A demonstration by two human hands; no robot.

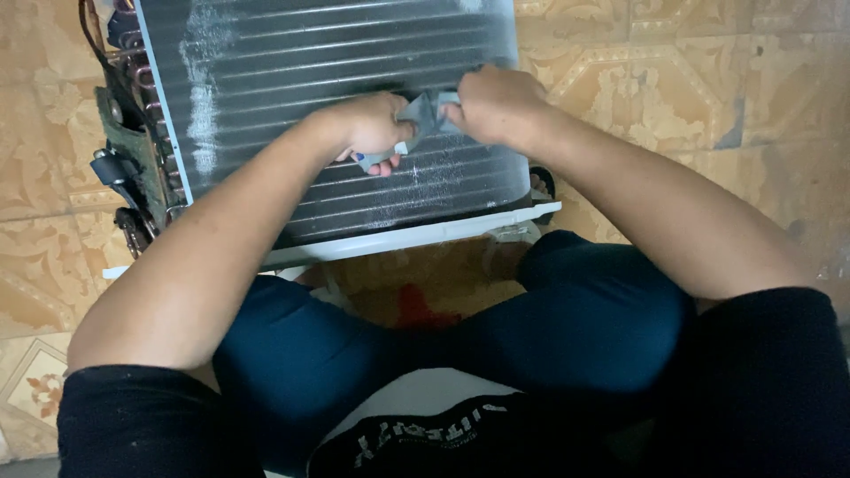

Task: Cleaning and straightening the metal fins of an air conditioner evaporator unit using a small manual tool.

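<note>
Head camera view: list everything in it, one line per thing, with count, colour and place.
Finned coil unit: one, dark grey fins with whitish patches, lying on the floor ahead of the knees.
White frame edge: one, white, along the coil's near side.
Copper tubing and wiring: one cluster, brown and black, at the coil's left end.
Grey cloth: one, grey, on the coil, gripped between both hands.
Tiled floor: tan, patterned, all around.
Trousers: dark blue, over the bent knees.
Shirt sleeves: black, bottom corners.
Left hand: one, fingers closed on the cloth.
Right hand: one, closed on the cloth.
</note>
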